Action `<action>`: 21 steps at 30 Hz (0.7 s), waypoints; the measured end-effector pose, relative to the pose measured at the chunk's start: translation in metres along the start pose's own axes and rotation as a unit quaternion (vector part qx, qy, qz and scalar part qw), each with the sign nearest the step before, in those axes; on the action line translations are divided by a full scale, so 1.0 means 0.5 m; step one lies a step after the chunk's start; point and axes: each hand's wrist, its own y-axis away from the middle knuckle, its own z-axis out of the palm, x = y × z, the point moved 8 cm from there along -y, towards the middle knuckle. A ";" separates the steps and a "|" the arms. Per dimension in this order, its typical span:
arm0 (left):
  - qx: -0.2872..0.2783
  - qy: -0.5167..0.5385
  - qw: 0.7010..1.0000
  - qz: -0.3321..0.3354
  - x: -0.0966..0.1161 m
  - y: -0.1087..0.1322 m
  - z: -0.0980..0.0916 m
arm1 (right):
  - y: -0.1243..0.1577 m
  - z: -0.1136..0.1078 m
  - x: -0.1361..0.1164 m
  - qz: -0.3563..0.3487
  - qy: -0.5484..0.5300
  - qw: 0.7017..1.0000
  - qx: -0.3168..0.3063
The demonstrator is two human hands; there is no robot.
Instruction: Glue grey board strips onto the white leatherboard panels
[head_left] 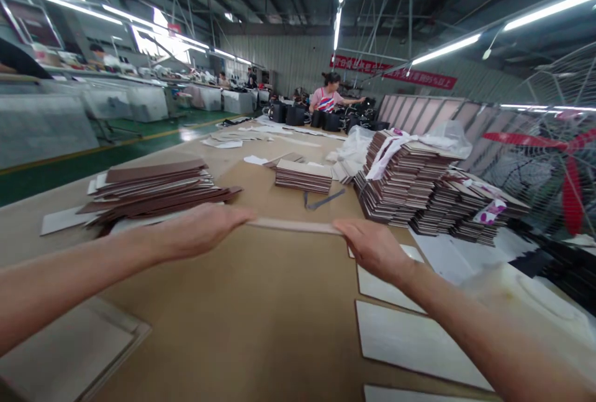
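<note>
My left hand (200, 231) and my right hand (372, 246) hold the two ends of a thin flat cardboard piece (293, 225), seen edge-on just above the brown table (261, 302). Both hands have their fingers closed on its edges. A loose pile of brown card sheets (158, 194) lies beyond my left hand. White card panels (410, 333) lie flat on the table below my right forearm.
Tall stacks of folded brown card (405, 184) stand at the right, with a smaller stack (302, 176) in the middle. A red fan (554, 166) in a wire guard is at far right. A person (328, 99) works at the far end of the table.
</note>
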 end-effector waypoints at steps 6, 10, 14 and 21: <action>0.076 -0.055 0.992 -0.079 -0.165 -0.330 -0.019 | -0.172 0.131 0.281 0.096 0.082 0.991 -0.051; 0.098 -0.060 0.987 -0.110 -0.245 -0.455 0.028 | -0.244 0.203 0.392 0.140 0.101 0.983 -0.056; 0.096 -0.047 0.987 -0.122 -0.288 -0.518 0.089 | -0.266 0.278 0.442 0.163 0.099 0.978 -0.081; 0.115 0.007 0.985 -0.131 -0.314 -0.520 0.117 | -0.245 0.341 0.452 0.170 0.034 0.981 -0.083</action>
